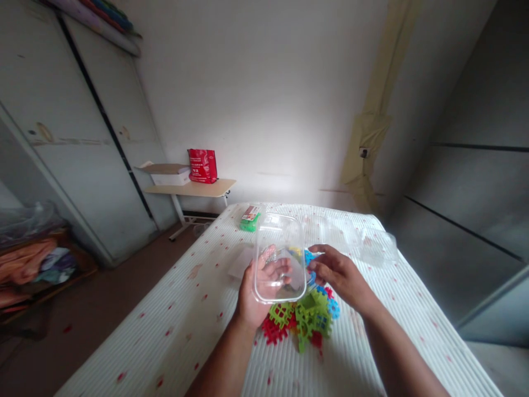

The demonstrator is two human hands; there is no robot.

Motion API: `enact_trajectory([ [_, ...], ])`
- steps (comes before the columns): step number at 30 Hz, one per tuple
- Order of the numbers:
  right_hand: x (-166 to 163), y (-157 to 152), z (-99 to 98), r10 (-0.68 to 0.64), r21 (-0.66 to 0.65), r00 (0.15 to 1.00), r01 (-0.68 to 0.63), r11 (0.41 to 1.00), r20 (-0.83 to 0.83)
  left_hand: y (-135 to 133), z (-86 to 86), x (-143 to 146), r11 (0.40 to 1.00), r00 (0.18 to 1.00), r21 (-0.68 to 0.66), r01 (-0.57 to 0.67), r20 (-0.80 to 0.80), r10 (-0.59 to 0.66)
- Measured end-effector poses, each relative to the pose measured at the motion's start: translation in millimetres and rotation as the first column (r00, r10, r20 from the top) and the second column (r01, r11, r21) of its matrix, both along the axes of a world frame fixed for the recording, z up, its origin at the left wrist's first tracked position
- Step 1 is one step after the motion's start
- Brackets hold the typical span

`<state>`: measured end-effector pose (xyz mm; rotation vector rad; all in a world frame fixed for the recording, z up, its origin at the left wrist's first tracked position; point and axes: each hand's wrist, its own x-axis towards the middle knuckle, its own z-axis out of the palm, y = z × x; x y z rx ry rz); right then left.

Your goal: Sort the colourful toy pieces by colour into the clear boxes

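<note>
I hold a clear plastic container (279,237) upright above the bed. My left hand (257,292) grips it from below and behind, its fingers showing through the plastic. My right hand (339,274) touches the container's right edge with curled fingers. Below the container lies a pile of interlocking plastic pieces (303,320) in green, red, blue and yellow.
The white striped bed cover (173,325) has small red spots. A green box (250,219) and clear plastic packaging (374,245) lie at the far end. Beyond stand a small table (194,189) with a red bag (202,165), and a wardrobe (82,143) on the left.
</note>
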<state>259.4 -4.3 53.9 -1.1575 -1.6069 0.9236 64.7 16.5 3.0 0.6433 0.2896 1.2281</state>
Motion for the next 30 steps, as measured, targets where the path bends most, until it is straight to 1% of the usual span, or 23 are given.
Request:
enact_trajectory([
  [1,-3.0,-4.6,4.1,0.024,0.027,0.999,-0.025,0.999,0.033,0.0,0.0,0.6,1.000,1.000,-0.003,-0.019,0.005,0.019],
  [3,-8.2,-13.2,10.5,0.064,0.111,0.986,-0.082,0.991,0.155,0.8,0.4,0.4,0.998,0.998,-0.011,-0.064,0.023,0.065],
  [5,-14.9,-20.8,13.6,0.054,0.247,0.942,-0.141,0.959,0.330,1.7,0.8,-0.9,0.995,0.994,-0.015,-0.101,0.043,0.102],
  [7,-25.2,-26.2,12.9,-0.055,0.421,0.878,-0.173,0.891,0.476,2.2,1.0,-2.0,0.992,0.991,-0.027,-0.119,0.052,0.121],
  [9,-38.1,-28.3,9.8,-0.191,0.562,0.809,-0.197,0.803,0.555,2.4,1.2,-2.5,0.992,0.992,-0.047,-0.114,0.054,0.116],
  [11,-49.2,-25.0,7.4,-0.258,0.619,0.756,-0.237,0.749,0.601,3.3,1.0,-3.1,0.993,0.994,-0.070,-0.098,0.047,0.102],
  [13,-54.1,-13.6,9.0,-0.285,0.628,0.717,-0.267,0.731,0.636,5.9,0.1,-4.4,0.989,0.992,-0.086,-0.123,0.023,0.125],
  [14,-53.6,-4.0,11.7,-0.299,0.627,0.700,-0.268,0.731,0.649,8.0,-0.9,-5.7,0.981,0.986,-0.094,-0.167,-0.004,0.167],
  [16,-47.9,23.1,19.5,-0.347,0.624,0.662,-0.234,0.746,0.664,13.4,-4.1,-9.8,0.941,0.944,-0.097,-0.325,-0.098,0.316],
  [17,-43.8,40.0,23.5,-0.386,0.620,0.640,-0.183,0.763,0.664,16.3,-6.5,-12.8,0.903,0.900,-0.083,-0.422,-0.161,0.405],
  [19,-36.0,77.0,28.8,-0.469,0.594,0.565,-0.047,0.803,0.679,22.1,-12.3,-20.1,0.809,0.775,-0.005,-0.587,-0.291,0.561],
  [20,-33.2,95.2,29.3,-0.493,0.571,0.517,0.012,0.821,0.699,24.6,-15.4,-24.1,0.764,0.704,0.057,-0.642,-0.349,0.618],
  [22,-30.6,127.1,25.4,-0.489,0.495,0.408,0.098,0.863,0.771,28.7,-21.2,-31.6,0.696,0.564,0.201,-0.689,-0.454,0.689],
  [24,-31.6,149.9,16.6,-0.438,0.405,0.282,0.168,0.899,0.854,31.3,-25.3,-37.0,0.659,0.412,0.364,-0.658,-0.559,0.720],
  [26,-34.8,163.7,6.1,-0.376,0.338,0.204,0.199,0.920,0.904,32.1,-27.3,-39.0,0.647,0.245,0.527,-0.551,-0.639,0.729],
  [28,-38.7,171.1,-3.6,-0.334,0.298,0.180,0.197,0.934,0.925,30.7,-27.3,-37.2,0.659,0.096,0.637,-0.400,-0.686,0.721],
  [30,-42.3,175.0,-11.4,-0.303,0.272,0.169,0.187,0.944,0.938,27.4,-26.3,-32.7,0.699,-0.014,0.662,-0.272,-0.729,0.685],
])
